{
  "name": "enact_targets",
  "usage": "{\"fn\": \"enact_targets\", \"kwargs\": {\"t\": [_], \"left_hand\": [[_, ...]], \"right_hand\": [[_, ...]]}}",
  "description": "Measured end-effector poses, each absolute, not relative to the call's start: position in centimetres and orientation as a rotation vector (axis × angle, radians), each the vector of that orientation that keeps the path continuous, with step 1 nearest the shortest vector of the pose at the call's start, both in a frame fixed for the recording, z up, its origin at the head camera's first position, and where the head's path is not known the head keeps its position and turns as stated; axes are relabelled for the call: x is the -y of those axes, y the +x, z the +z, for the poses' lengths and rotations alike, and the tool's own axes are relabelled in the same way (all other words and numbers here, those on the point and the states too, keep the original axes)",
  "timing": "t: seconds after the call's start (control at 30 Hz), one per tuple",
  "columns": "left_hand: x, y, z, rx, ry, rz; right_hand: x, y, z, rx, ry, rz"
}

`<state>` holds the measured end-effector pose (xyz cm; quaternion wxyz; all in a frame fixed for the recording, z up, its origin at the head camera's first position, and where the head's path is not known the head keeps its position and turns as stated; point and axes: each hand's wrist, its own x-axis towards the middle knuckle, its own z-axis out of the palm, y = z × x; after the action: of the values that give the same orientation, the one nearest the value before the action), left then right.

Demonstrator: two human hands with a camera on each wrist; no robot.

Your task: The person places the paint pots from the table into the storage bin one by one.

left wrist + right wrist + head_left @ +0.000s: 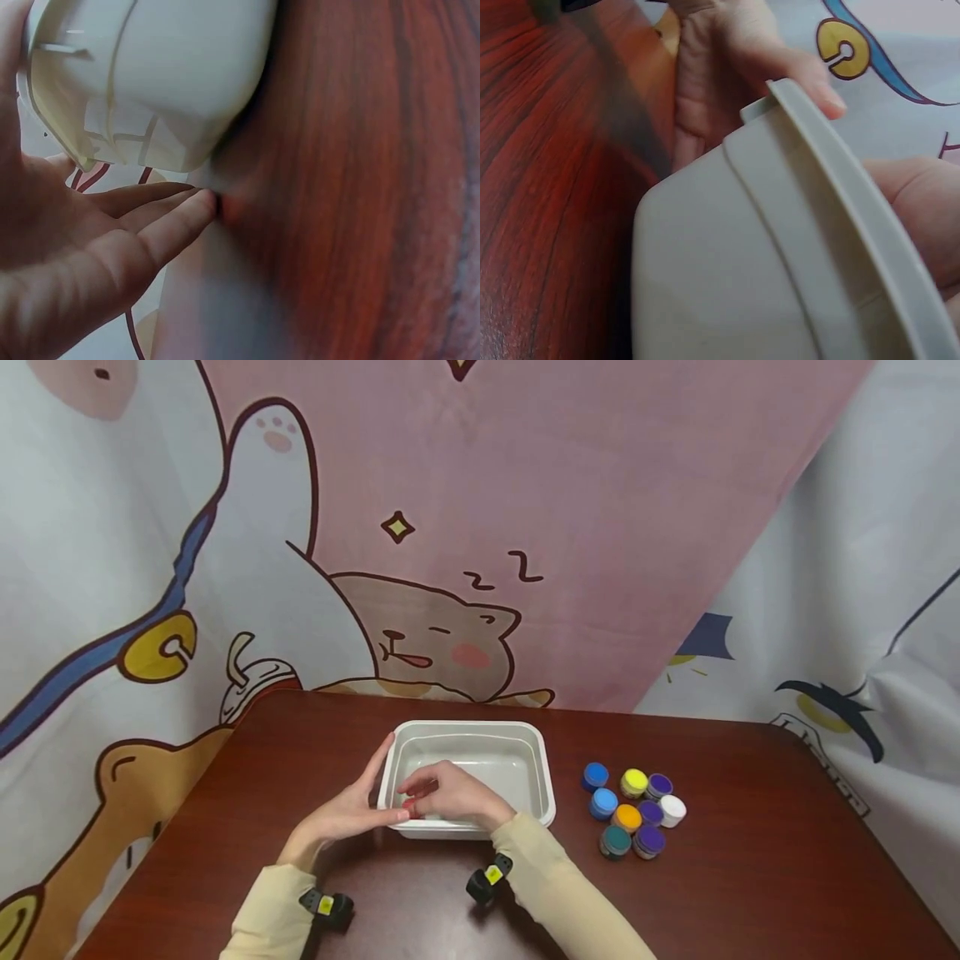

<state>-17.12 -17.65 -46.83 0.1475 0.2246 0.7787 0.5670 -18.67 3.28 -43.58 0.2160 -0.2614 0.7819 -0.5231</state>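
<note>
A white plastic tub (517, 758) stands empty on the dark wooden table (720, 893). My left hand (372, 799) lies with straight fingers against the tub's near left corner; in the left wrist view its fingers (154, 217) point under the tub (165, 75). My right hand (429, 793) curls over the tub's near rim beside the left fingertips. In the right wrist view the rim (840, 202) runs across the frame, the right hand (922, 214) behind it and the left hand (720, 75) further off. A small reddish spot shows at the fingertips; what it is stays unclear.
Several small paint pots (633, 810) are clustered on the table right of the tub: blue, yellow, purple, white, orange, teal. A cartoon-printed cloth (450, 527) hangs behind the table and along both sides. The table edge is close on the left.
</note>
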Motion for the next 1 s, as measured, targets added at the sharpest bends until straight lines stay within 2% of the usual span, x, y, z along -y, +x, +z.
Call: {"fn": "enact_targets", "kwargs": {"t": [0.63,1.0], "left_hand": [[16.7,-17.7,-46.1,-2.241,0.625,1.655],[16.8,-16.9,-46.8,-2.262,0.684,1.659]], "right_hand": [[-9.7,-16.9,-41.1,-2.246,-0.784,-1.605],[-14.1,-15.8,-40.6,-2.25,-0.64,-1.675]]}}
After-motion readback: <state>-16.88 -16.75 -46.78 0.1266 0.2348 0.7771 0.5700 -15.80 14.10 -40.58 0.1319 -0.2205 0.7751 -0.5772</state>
